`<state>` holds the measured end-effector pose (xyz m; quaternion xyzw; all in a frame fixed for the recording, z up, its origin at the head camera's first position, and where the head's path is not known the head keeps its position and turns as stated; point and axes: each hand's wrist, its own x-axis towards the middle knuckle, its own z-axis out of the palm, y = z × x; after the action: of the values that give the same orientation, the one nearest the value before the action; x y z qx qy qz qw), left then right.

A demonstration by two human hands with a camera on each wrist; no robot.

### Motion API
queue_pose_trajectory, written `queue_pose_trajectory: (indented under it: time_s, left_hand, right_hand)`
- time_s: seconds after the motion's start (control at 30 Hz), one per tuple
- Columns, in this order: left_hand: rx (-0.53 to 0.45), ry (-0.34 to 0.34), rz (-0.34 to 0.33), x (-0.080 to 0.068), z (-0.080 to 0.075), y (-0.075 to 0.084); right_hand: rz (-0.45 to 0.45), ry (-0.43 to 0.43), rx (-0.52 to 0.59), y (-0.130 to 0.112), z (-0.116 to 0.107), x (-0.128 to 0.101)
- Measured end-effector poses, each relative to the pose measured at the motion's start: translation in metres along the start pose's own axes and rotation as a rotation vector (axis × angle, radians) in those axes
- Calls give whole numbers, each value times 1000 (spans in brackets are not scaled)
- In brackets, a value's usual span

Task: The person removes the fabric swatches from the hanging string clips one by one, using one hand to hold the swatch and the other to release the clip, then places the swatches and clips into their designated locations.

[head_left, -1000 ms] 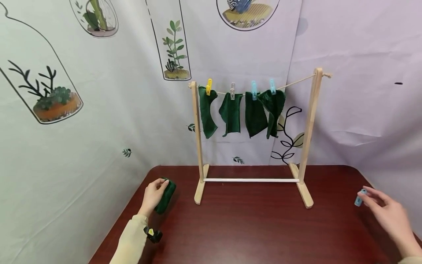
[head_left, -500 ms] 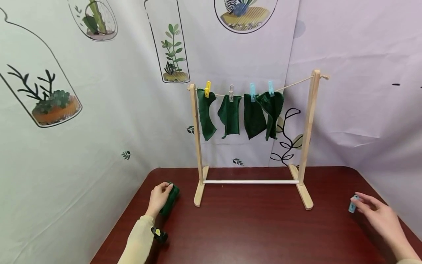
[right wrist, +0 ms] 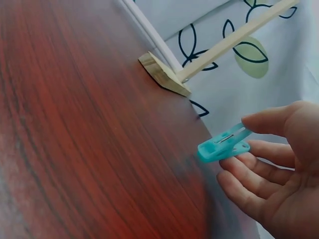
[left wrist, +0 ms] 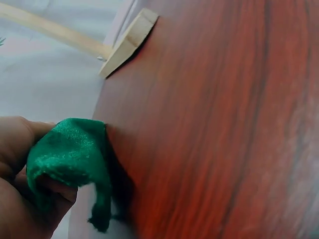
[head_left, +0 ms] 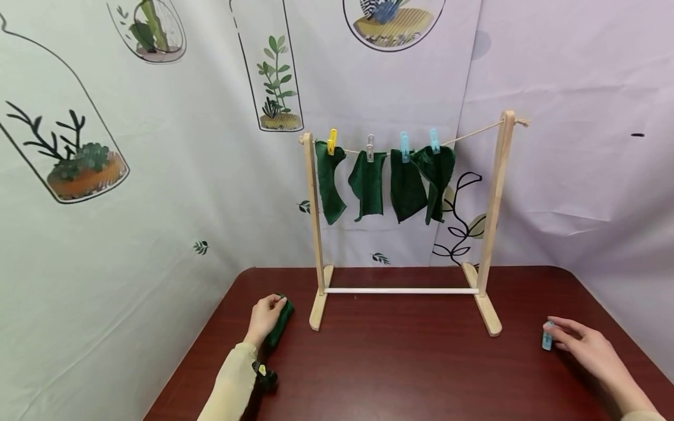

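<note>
We grip a bunched green cloth (head_left: 277,325) in our left hand (head_left: 265,316) at eight o'clock on the table (head_left: 400,362), just beside the rack's (head_left: 495,199) left foot. Our right hand (head_left: 581,348), at four o'clock, pinches a blue peg (head_left: 547,340) between thumb and fingertips just over the wood. At twelve o'clock, four green cloths (head_left: 387,184) hang pegged to the rack's string.

A wooden drying rack (head_left: 495,199) stands on the dark red table (head_left: 411,374), four green cloths (head_left: 387,182) pegged to its string.
</note>
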<state>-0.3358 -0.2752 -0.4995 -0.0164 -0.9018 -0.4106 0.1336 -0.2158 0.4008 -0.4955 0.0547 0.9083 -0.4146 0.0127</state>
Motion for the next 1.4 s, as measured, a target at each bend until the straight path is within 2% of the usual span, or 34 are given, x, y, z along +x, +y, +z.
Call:
queue_pose_trajectory:
  time_s: [0.17,0.4,0.63,0.87,1.4]
  left_hand:
    - [3,-29,27,-3,9,-1]
    - [-1,-40,3,-7,15,-3]
    - [4,-65,3,-4,21,-1]
    - [52,-77,8,-2,22,1]
    - [57,-107,-35,0,26,2]
  right_hand:
    - [17,-34,-15,0,4,2]
    - [19,-46,-38,-9,16,17]
    - [38,-48,-71,-15,22,25]
    - [45,-55,-66,-15,23,28]
    - [57,5,-99,-24,27,31]
